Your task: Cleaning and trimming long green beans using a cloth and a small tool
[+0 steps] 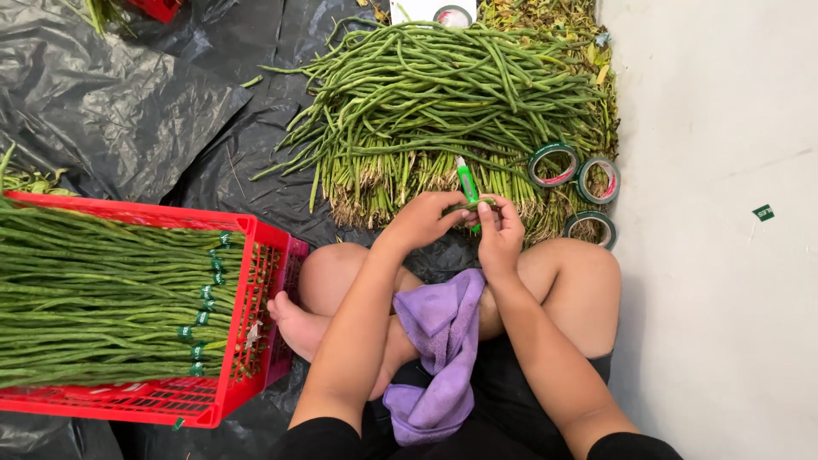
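Sitting cross-legged on black plastic sheet (pixel 128 111), person has little free room: red crate (pixel 247 281) hard against left knee, loose pile of long beans (pixel 426 94) right in front, pale bare floor (pixel 724 298) open on the right side. Crate is full of long beans laid lengthwise, several bunches banded w/ green tape near the cut ends.

Counts: 1 crate, 1 loose pile, 3 green tape rolls (pixel 575 175) beside pile's right edge, a 4th roll (pixel 452 15) at top by a white card, 1 purple cloth (pixel 439 349) draped over lap.

Both hands close together above knees, touching the same small bunch of beans (pixel 475 204). Left hand (pixel 423 220) curled round the bunch, fingers closed on it. Right hand (pixel 500 232) pinched on the bunch, w/ a green tape strip or dispenser (pixel 466 179) sticking up btwn the hands – can't tell which.
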